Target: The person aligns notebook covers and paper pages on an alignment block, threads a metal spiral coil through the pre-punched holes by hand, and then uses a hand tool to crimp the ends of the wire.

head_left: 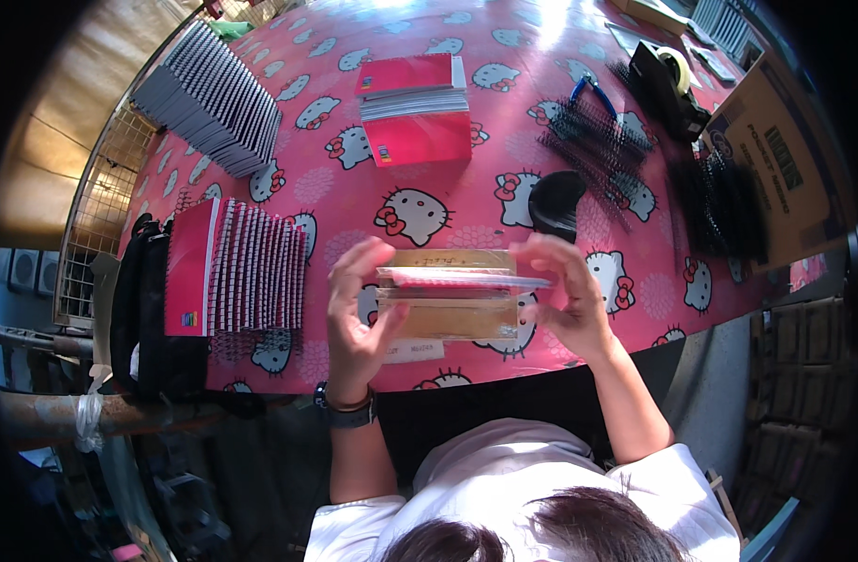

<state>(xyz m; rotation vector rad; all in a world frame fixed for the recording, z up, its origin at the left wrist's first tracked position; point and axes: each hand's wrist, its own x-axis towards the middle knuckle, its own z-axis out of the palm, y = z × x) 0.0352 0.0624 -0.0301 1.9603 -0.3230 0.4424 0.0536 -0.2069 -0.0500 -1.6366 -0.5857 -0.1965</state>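
A thin pad of sheets with a pinkish-red edge point(471, 279) stands on edge in a wooden holder point(448, 325) near the table's front edge. At the holder's left end is my left hand point(356, 304), its thumb and fingers curved apart. My right hand point(574, 300) is spread around the right end of the pad, which sticks out past the holder. Whether either palm presses on the sheets cannot be made out. A pale printed strip point(415, 351) lies under the holder's near side.
Red-covered notebooks point(415, 139) lie ahead; spiral-bound ones point(258, 267) and a tall stack point(218, 98) stand left. To the right are black binding coils point(593, 140), blue-handled pliers point(593, 89), a black rounded object point(555, 204), a tape dispenser point(668, 89) and a carton point(761, 159).
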